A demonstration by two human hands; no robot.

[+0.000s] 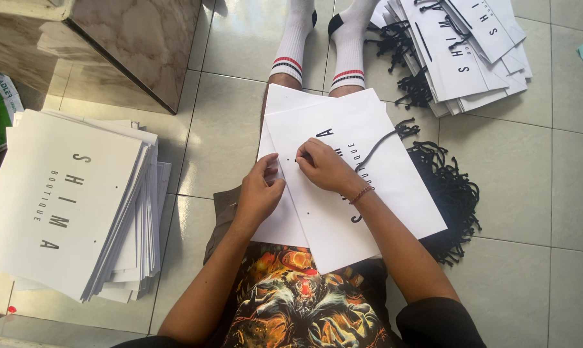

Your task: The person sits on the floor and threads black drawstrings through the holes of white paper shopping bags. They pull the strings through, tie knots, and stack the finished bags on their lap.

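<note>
A flat white paper bag (375, 187) with dark lettering lies across my lap. My right hand (324, 166) pinches the end of a black cord (380, 143) at a small hole near the bag's upper left. The cord runs right toward a pile of black cords (451, 193) on the floor. My left hand (260, 191) holds the bag's left edge beside that hole, thumb and fingers pressed on the paper.
A tall stack of flat white bags (66, 200) sits on the tiled floor at my left. Another heap of white bags with black cord handles (459, 51) lies at the upper right. A marble block (117, 45) stands at the upper left. My legs in white socks stretch forward.
</note>
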